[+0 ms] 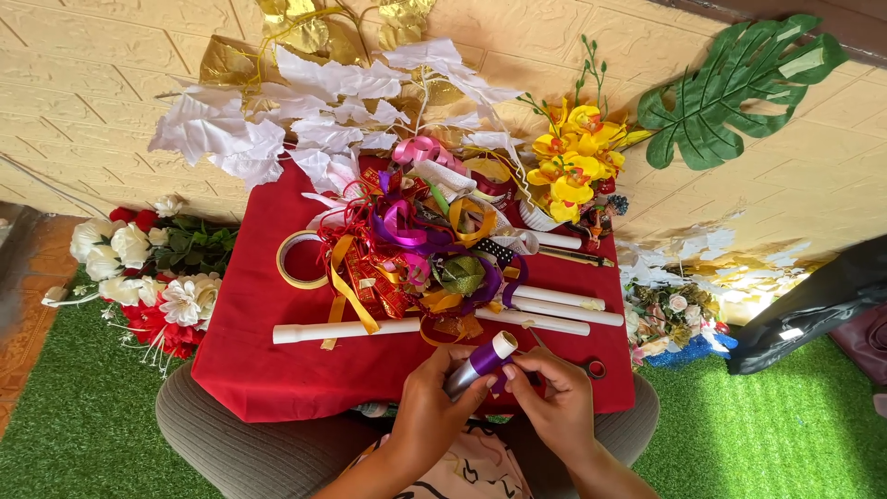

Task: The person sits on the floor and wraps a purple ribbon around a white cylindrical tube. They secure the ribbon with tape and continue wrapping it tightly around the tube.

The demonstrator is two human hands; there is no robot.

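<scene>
Leftmost, a bunch of white and red artificial flowers (pixel 139 277) lies on the green turf (pixel 74 425), just beside the red cloth (pixel 259 360) that covers a low table. On the cloth near its left side sits a roll of tape (pixel 297 260), and below it a long white tube (pixel 342 330) lies flat, running toward the middle. Behind, white fabric leaves (pixel 277 120) lean against the cream wall.

At the centre, a tangle of ribbons (pixel 416 249) in purple, gold, red and pink is heaped on the cloth. At the near edge, the left hand (pixel 430 407) has its fingers curled tight around a tube wrapped in purple ribbon (pixel 480 360), held tilted with its white end up and to the right. The right hand (pixel 554 397) touches that tube from the other side, fingertips pinched together on the purple wrap just below the white end.

Further right, more white tubes (pixel 559 310) lie side by side, yellow artificial orchids (pixel 573 166) stand behind them, and a big green leaf (pixel 739 83) rests against the wall.
</scene>
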